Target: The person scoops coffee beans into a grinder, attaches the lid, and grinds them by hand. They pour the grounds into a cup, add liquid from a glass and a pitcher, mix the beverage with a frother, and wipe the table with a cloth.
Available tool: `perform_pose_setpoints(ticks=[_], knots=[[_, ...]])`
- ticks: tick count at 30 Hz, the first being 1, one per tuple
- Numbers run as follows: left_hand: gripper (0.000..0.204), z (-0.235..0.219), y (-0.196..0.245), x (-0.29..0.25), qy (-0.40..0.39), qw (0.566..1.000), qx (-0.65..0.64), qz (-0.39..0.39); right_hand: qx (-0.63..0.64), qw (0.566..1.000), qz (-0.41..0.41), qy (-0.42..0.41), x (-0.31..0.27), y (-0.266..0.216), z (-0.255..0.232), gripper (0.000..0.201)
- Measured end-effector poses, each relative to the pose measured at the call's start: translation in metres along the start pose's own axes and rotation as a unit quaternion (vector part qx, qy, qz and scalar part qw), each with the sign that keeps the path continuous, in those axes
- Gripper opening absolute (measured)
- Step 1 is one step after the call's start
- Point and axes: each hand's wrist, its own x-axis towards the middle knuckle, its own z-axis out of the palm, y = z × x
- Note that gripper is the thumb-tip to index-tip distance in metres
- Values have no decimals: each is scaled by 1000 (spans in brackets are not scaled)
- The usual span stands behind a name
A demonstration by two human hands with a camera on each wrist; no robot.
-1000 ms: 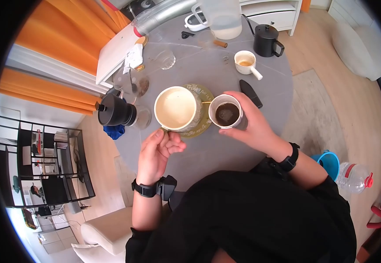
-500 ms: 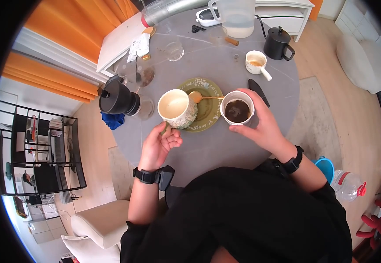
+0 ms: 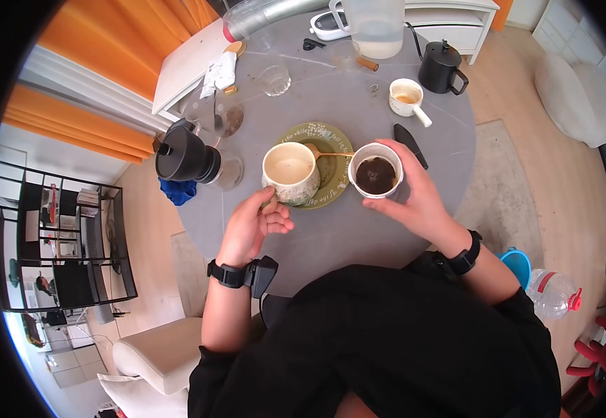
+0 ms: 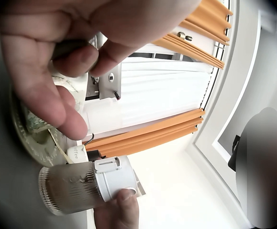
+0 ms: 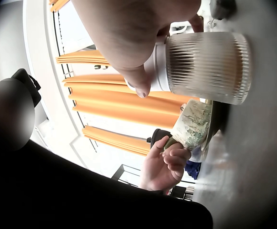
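My left hand (image 3: pixel 250 226) pinches the green handle of a flower-patterned mug (image 3: pixel 299 192), which has a pale, creamy inside. The mug sits over the left part of a green plate (image 3: pixel 342 143) with white lettering. A golden spoon (image 3: pixel 332 154) lies across that plate, its bowl end partly hidden behind the mug. My right hand (image 3: pixel 420 198) grips a cup with dark coffee inside, just right of the plate. Seen from the right wrist, this cup (image 5: pixel 205 67) has a clear ribbed body and a white collar, with fingers and thumb around the collar.
A black grinder (image 3: pixel 181 153) stands left. Behind are a drinking glass (image 3: pixel 275 81), a water pitcher (image 3: pixel 376 35), a black pot (image 3: pixel 442 68) and a small white handled pan (image 3: pixel 404 104). A black flat object (image 3: pixel 411 145) lies beyond the right hand.
The mug, earlier higher and then tilted left of the plate, has come down and to the right over it, now more upright. The right hand keeps its grip on the cup, nearly still lately.
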Motion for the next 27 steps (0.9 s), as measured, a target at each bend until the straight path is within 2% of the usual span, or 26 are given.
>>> perform_pose_setpoints(ticks=[10, 12, 13, 14, 15, 16, 22, 24, 25, 27], knots=[[32, -5, -13, 18, -44, 998, -50, 4, 3, 1000, 7, -3, 0, 1, 0, 79], [33, -8, -10, 16, -29, 998, 49, 7, 11, 1000, 16, -6, 0, 1, 0, 79], [33, -8, -11, 15, -30, 998, 48, 7, 19, 999, 26, -8, 0, 1, 0, 80], [33, -8, -12, 15, 11, 994, 106, 33, 16, 999, 26, -8, 1, -1, -1, 80], [33, -7, -13, 16, 52, 984, 163, 57, -31, 999, -9, -2, 3, -2, -2, 80], [33, -5, -15, 18, 49, 984, 161, 58, -78, 996, -43, 3, 4, -4, -3, 80], [28, -3, -23, 21, 71, 978, 179, 84, -63, 997, -33, -17, 7, -15, -7, 83], [26, -10, -16, 14, 121, 964, 202, 125, -78, 996, -18, -31, 8, -18, -11, 84], [26, -20, -19, 18, 116, 966, 195, 126, -87, 995, -6, -44, 8, -21, -13, 85], [27, -36, -23, 28, 154, 962, 95, 207, -95, 994, 3, -45, 10, -28, -16, 84]])
